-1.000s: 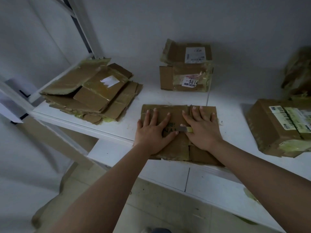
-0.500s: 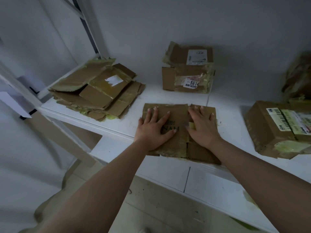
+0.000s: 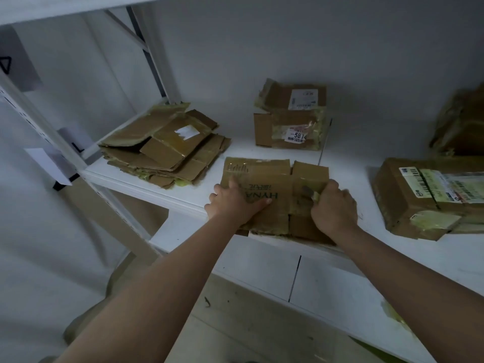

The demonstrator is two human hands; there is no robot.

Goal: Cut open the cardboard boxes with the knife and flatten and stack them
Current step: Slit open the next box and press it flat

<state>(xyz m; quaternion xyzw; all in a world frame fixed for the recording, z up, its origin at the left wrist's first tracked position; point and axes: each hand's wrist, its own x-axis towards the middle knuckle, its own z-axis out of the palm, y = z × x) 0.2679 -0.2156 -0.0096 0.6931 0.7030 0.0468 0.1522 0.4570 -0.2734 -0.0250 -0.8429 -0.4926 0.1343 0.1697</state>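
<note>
Since the earlier frames, both hands have been drawn back toward the near edge of the flattened box [image 3: 272, 189], and the right hand's fingers, formerly spread flat, are now curled. The left hand [image 3: 233, 203] is laid on the left part of the cardboard with its thumb stretched across the printed lettering; whether its other fingers are wrapped round the left edge cannot be told. The right hand [image 3: 334, 209] is closed around the knife [image 3: 311, 193], of which only a grey tip and a yellowish part are seen. The flattened box is lying on the white shelf [image 3: 262, 260], overhanging its front edge. To the right, a taped box [image 3: 419, 197] is seen. Farther back on the left, a stack of flattened cardboard [image 3: 167, 150] is piled. At the rear, a labelled box [image 3: 290, 119] is standing near the wall.
</note>
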